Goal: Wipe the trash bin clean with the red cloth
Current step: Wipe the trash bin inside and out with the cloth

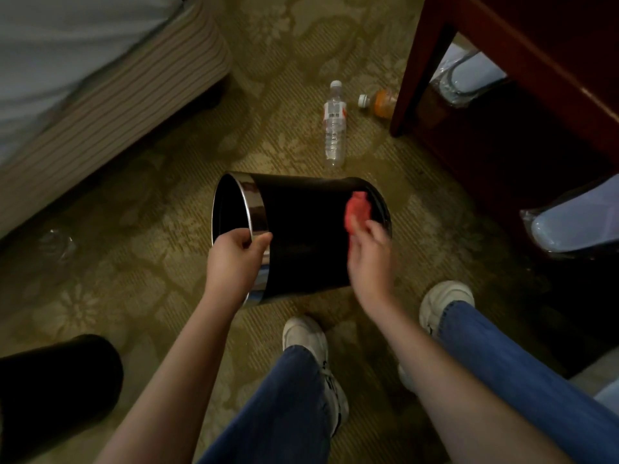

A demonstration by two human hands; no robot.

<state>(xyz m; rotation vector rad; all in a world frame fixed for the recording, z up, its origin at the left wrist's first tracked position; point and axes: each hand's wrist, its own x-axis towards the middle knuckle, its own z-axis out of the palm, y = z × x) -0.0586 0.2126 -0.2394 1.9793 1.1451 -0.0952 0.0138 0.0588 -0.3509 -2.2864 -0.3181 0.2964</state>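
Our left hand (pixel 236 251) grips the chrome rim of the black trash bin (pixel 301 229), held tipped on its side above the carpet. Our right hand (pixel 370 252) presses the red cloth (pixel 358 209) against its wall near the base.

Both bare forearms reach forward and down. Left hand (pixel 236 257) grips the trash bin (pixel 301 229) rim, thumb outside, fingers hooked inside. Right hand (pixel 370 254) holds the red cloth (pixel 358 209) against the bin's side, fingers bent over it.
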